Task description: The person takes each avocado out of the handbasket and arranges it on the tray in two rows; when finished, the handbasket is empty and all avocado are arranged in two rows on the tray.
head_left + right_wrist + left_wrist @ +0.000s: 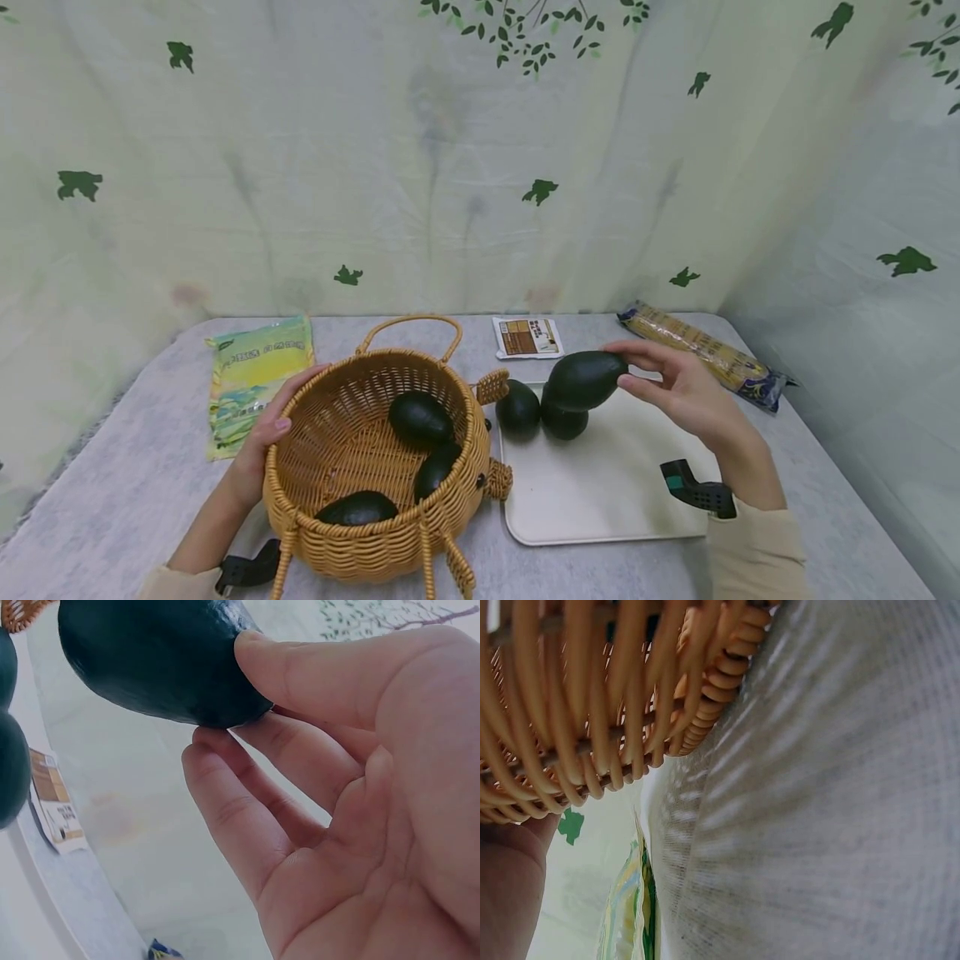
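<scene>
A grey cloth-covered table (pixel 135 492) carries a round woven wicker basket (pixel 375 467), a white rectangular tray (pixel 607 492), a yellow-green plastic packet (pixel 251 379), a small white sachet (pixel 527 337) and a long noodle packet (pixel 705 354).

Head camera looks down across the tabletop (pixel 112 500); left wrist sits tight against the basket (pixel 592 712), right wrist close on the avocado (pixel 157 656).

Perhaps home: leaf-print curtain (pixel 480 167), table (pixel 112 500)
</scene>
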Demonstrator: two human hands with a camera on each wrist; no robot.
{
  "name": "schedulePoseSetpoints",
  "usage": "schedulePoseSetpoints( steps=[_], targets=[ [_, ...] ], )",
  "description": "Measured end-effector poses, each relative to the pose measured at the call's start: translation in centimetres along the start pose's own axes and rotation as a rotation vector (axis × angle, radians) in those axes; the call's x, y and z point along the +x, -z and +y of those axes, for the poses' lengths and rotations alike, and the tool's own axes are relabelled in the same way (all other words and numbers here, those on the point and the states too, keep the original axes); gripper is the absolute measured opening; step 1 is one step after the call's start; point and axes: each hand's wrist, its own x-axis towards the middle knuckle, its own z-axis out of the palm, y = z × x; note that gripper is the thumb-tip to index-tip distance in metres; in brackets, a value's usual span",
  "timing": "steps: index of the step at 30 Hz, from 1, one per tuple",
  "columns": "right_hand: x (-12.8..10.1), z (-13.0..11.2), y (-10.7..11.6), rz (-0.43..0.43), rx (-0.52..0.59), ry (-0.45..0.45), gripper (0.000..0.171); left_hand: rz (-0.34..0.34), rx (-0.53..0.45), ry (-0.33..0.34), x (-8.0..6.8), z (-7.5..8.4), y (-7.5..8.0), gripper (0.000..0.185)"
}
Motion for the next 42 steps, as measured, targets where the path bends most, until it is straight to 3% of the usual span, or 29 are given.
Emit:
schedulePoseSetpoints(
  steps=[14, 26, 42],
  targets=[
    [-0.9, 1.1, 1.6, 0.029, -0.151, -0.158, 0.043, 0.019, 0.023, 0.012, -0.1, -0.1, 0.1, 0.064],
    [-1.0, 2.2, 2.1, 0.035, -0.102, -0.264, 0.026, 0.020, 0.022, 0.020, -0.1, -0.3, 0.1, 0.065],
    [-0.8, 2.6, 1.5, -0.022, -0.108, -0.252, 0.039, -0.005, -0.014, -0.031, 0.0, -0.4, 0.1, 0.064]
  ],
)
